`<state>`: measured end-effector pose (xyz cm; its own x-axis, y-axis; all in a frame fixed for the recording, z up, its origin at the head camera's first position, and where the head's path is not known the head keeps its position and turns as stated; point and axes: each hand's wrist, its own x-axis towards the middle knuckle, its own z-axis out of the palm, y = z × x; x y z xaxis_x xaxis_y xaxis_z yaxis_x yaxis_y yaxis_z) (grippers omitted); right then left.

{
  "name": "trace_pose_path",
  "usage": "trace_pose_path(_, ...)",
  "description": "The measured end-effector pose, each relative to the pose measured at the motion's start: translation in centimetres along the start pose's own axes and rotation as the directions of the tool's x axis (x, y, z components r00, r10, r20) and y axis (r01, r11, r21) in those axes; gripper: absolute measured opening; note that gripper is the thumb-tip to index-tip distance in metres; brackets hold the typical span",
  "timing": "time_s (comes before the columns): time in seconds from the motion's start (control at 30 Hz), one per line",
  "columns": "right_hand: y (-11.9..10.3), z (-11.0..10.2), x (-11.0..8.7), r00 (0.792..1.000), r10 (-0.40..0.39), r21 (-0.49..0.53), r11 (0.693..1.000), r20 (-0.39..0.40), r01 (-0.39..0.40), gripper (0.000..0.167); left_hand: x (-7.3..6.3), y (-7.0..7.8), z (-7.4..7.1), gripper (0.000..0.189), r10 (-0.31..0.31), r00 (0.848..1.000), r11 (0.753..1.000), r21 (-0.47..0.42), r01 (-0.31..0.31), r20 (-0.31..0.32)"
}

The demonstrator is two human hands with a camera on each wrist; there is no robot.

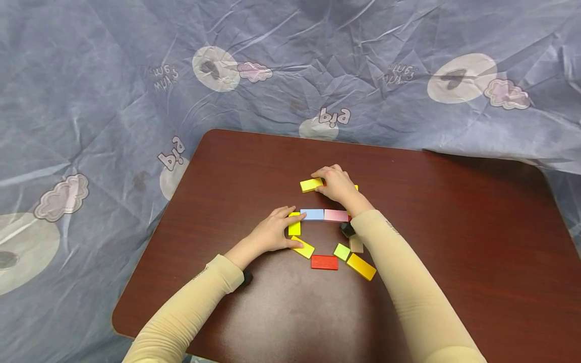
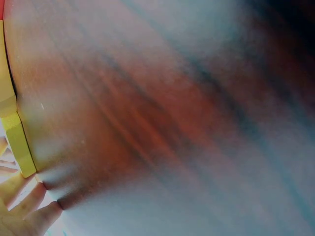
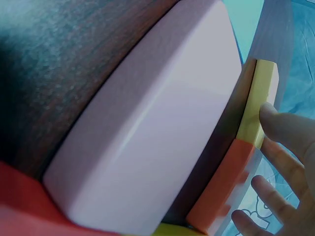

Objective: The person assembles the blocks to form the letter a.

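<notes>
A ring of coloured flat blocks lies on the dark red-brown table [image 1: 454,242]. My left hand [image 1: 297,231] rests with straight fingers around an upright yellow block [image 1: 293,227]. Its index tip touches the light blue block [image 1: 313,215] and its thumb lies on a slanted yellow block [image 1: 304,248]. My right hand [image 1: 320,182] lies over the far blocks, fingertips on a yellow block [image 1: 310,184]. In the right wrist view its fingers [image 3: 283,130] touch that yellow block [image 3: 258,98] beside an orange block [image 3: 221,191], with the pink block [image 3: 147,123] close up. The left wrist view is blurred and shows a yellow block [image 2: 19,142] and fingers [image 2: 29,211].
The near side of the ring holds a pink block [image 1: 336,215], a brown block [image 1: 356,245], a green block [image 1: 342,251], a red block [image 1: 324,262] and an orange-yellow block [image 1: 361,266]. A crumpled blue-grey printed cloth [image 1: 91,101] surrounds the table.
</notes>
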<state>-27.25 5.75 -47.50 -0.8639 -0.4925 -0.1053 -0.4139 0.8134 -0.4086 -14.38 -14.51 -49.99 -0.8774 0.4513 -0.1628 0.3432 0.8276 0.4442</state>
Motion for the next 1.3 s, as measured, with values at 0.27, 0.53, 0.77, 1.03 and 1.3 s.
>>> trace_pose_path(0.27,0.3,0.2,0.0,1.000,0.017,-0.009,1.000,0.001,-0.017,0.042,0.2,0.1,0.2,0.082,0.009,1.000,1.000,0.006,-0.009,0.006)
trace_pose_path(0.53,0.6,0.5,0.0,1.000,0.024,-0.013,1.000,-0.003,-0.024,0.039,0.4,0.1,0.4,0.083,0.011,1.000,1.000,0.011,-0.011,0.009)
trace_pose_path(0.77,1.0,0.1,-0.3,1.000,0.010,0.054,0.999,-0.016,-0.009,0.047,0.3,0.2,0.3,0.081,0.007,1.000,1.000,0.004,-0.007,0.013)
trace_pose_path(1.03,4.3,-3.5,-3.1,0.994,0.061,0.218,0.975,-0.092,-0.040,0.046,0.1,0.2,-0.2,0.081,0.011,1.000,1.000,-0.002,-0.011,0.006)
trace_pose_path(1.3,7.8,-3.2,-8.7,0.995,0.095,0.215,0.973,-0.042,-0.084,0.050,-0.2,0.0,-0.3,0.081,0.006,1.000,1.000,-0.014,-0.006,-0.005)
